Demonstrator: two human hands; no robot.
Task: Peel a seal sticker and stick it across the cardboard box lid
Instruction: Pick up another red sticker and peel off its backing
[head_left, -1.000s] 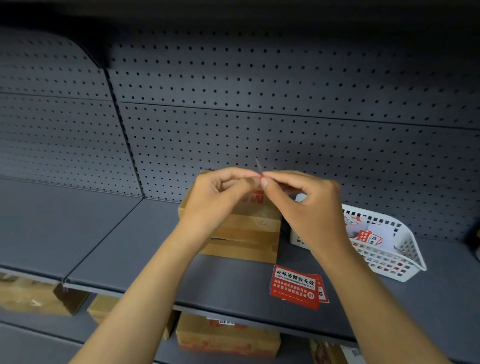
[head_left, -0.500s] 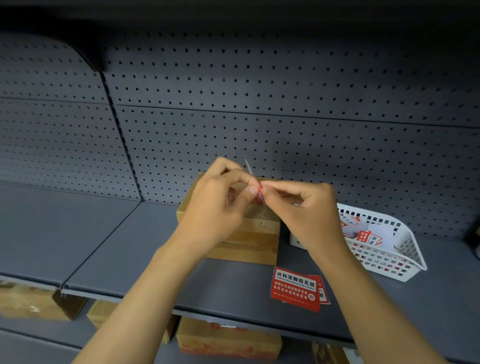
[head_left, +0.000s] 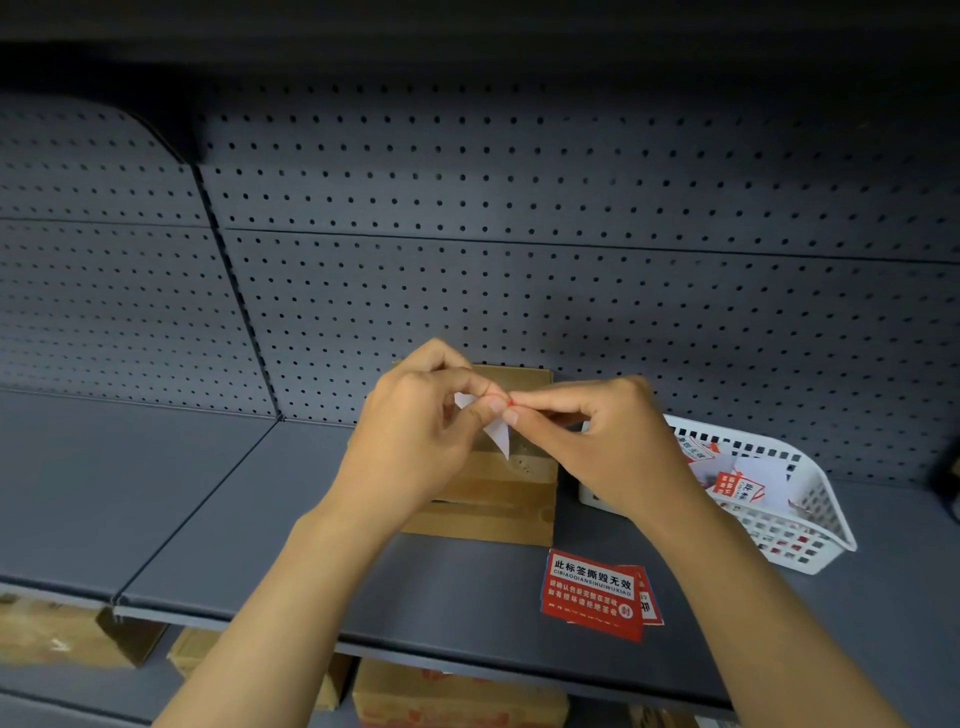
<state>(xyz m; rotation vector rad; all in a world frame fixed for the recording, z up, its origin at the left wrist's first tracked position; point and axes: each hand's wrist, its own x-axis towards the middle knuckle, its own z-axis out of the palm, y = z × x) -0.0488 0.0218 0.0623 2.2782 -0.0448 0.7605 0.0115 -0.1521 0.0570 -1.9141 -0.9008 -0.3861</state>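
Both hands meet fingertip to fingertip above the brown cardboard box (head_left: 498, 499). The left hand (head_left: 415, 441) and right hand (head_left: 602, 447) pinch together on a small red seal sticker with white backing paper (head_left: 496, 428). Just right, loose red printed stickers (head_left: 597, 592) lie on the dark grey shelf (head_left: 260, 519), near a white plastic basket (head_left: 800, 519).

Grey shelf (head_left: 260, 530) with three things on it

A cardboard box (head_left: 498, 499) sits at the back by the pegboard; just right of it, a white basket (head_left: 810, 519). A small stack of red stickers (head_left: 597, 595) lies near the front edge, apart from both.
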